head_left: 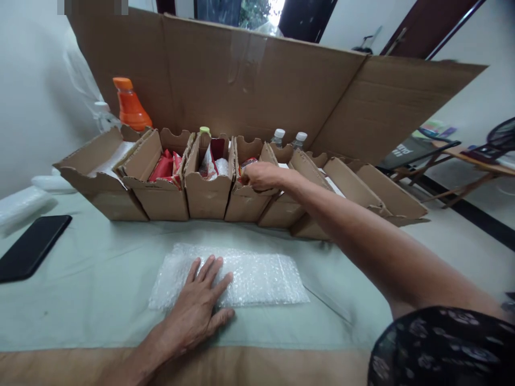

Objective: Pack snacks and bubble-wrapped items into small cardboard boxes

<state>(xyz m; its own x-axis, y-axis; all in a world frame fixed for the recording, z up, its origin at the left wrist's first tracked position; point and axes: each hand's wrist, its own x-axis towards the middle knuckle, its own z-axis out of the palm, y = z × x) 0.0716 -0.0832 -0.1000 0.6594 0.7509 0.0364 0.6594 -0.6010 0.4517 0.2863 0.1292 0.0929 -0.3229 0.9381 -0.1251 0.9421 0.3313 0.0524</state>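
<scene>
My left hand [201, 308] lies flat with fingers spread on a sheet of bubble wrap [261, 279], pressing its left part against the cloth. Stretched forward, my right hand [261, 176] dips its curled fingertips into a cardboard box [249, 205] near the middle of the row. A small colourful packet [247, 162] shows beside those fingers; whatever they pinch is hidden by the hand and box wall. In the box to the left are a red-and-white packet [209, 163] and clear wrap. Red packets [166, 167] fill another box farther left.
A tall cardboard panel [209, 69] stands behind the boxes. An orange bottle [132, 110] and white-capped bottles [278, 136] are behind the row. A dark phone [32, 249] and a bubble-wrap roll [24, 206] lie at left. Right of the bubble wrap is a thin strip [328, 303].
</scene>
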